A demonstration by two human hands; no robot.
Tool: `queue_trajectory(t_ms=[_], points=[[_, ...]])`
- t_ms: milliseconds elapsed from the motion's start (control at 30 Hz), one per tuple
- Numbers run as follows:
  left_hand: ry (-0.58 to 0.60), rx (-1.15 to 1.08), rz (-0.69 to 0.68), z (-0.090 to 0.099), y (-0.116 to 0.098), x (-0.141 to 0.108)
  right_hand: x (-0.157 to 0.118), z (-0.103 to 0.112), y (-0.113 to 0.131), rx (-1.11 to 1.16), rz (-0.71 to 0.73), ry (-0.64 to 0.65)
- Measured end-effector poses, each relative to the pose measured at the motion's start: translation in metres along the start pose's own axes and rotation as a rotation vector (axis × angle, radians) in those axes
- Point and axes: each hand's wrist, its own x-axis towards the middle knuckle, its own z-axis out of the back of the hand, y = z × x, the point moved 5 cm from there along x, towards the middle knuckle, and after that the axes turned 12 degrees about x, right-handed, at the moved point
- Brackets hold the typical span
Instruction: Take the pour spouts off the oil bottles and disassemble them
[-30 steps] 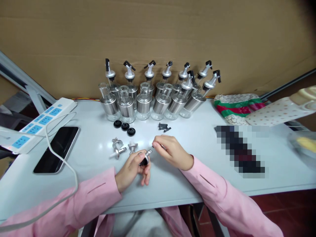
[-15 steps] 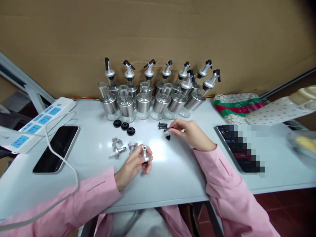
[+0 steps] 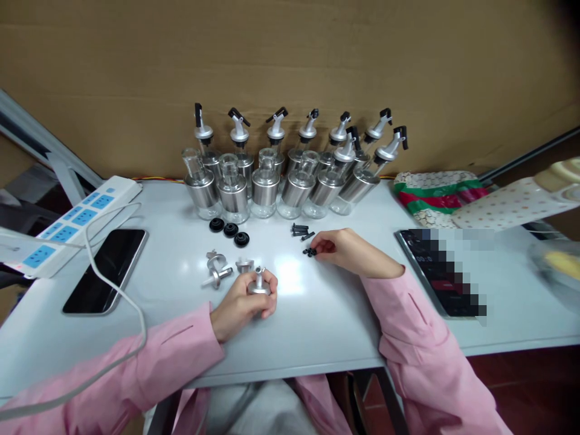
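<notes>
My left hand (image 3: 248, 302) is wrapped round a silver pourer top (image 3: 259, 286), its spout pointing up. Loose silver pourer parts (image 3: 218, 270) lie just left of it. My right hand (image 3: 333, 249) has its fingertips pinched at a small cluster of black pieces (image 3: 309, 252); whether a piece is between them is too small to tell. Slim black levers (image 3: 299, 229) rest on the table above that cluster. Three round black stoppers (image 3: 231, 229) sit in front of the glass and steel bottles (image 3: 233, 196).
Behind stand several bottles with pourers fitted (image 3: 240, 136), against a cardboard wall (image 3: 290, 54). At left are a power strip (image 3: 67, 232), a phone (image 3: 106, 272) and a white cable (image 3: 113, 290). Another phone (image 3: 430, 272) and a patterned bag (image 3: 435, 196) are at right.
My right hand has moved from the slim levers down to the small black cluster, leaving one lever on the table. My left hand has tilted the pourer top more upright.
</notes>
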Motion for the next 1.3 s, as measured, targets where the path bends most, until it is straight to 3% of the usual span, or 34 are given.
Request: queue_trajectory(t_ms=[167, 333, 467, 667, 800, 1300], points=[[-0.024, -0.089, 0.018, 0.0, -0.002, 0.001, -0.006, 0.004, 0.028, -0.003, 0.199, -0.16], [-0.045, -0.114, 0.019, 0.002, -0.002, 0.002, -0.014, -0.026, 0.066, 0.26, 0.403, -0.04], [-0.044, -0.137, 0.018, 0.002, -0.001, 0.004, -0.015, -0.05, 0.072, 0.4, 0.409, 0.061], [-0.068, -0.135, 0.037, 0.001, -0.002, 0.003, -0.013, -0.062, 0.067, 0.518, 0.382, 0.073], [-0.064, -0.131, 0.044, 0.001, -0.002, 0.003, -0.013, -0.066, 0.066, 0.55, 0.338, 0.102], [-0.036, -0.088, 0.043, 0.001, -0.001, 0.003, -0.014, -0.068, 0.065, 0.55, 0.374, 0.014]])
